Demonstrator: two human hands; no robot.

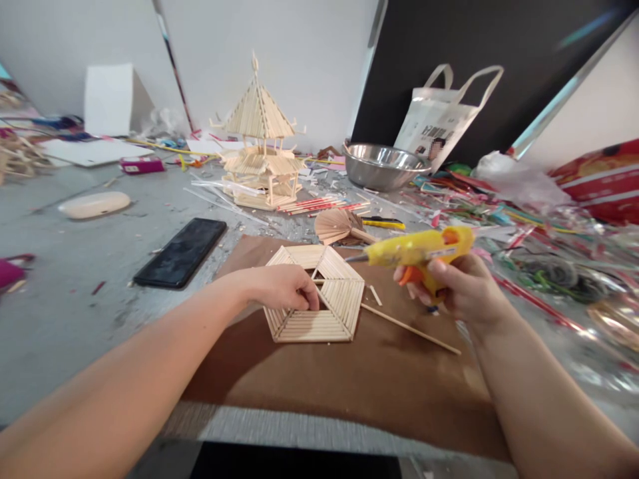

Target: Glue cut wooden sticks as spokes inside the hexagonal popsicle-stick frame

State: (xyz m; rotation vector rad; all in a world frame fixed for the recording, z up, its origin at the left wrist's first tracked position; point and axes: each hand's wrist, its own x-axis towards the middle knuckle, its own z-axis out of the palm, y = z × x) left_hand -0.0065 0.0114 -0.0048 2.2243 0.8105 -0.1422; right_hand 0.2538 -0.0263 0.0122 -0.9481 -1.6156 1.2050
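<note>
A six-sided panel of pale wooden sticks (317,327) lies on a brown sheet, with gaps around its middle. Over its left half, my left hand (287,287) reaches into the central opening with fingers pinched together; what they hold, if anything, is hidden. My right hand (462,286) grips a yellow hot glue gun (407,249) with an orange trigger. Its nozzle points left, just above the panel's upper right edge. One long loose stick (412,329) lies to the right of the panel, and a short offcut (375,295) rests closer to it.
Behind stands a stick-built pagoda model (262,140). A black phone (180,253) lies left of the brown sheet (299,386). Near the sheet's back edge are a brown paper fan (334,227) and a yellow cutter (384,223). A metal bowl (384,166) and tangled scraps fill the right.
</note>
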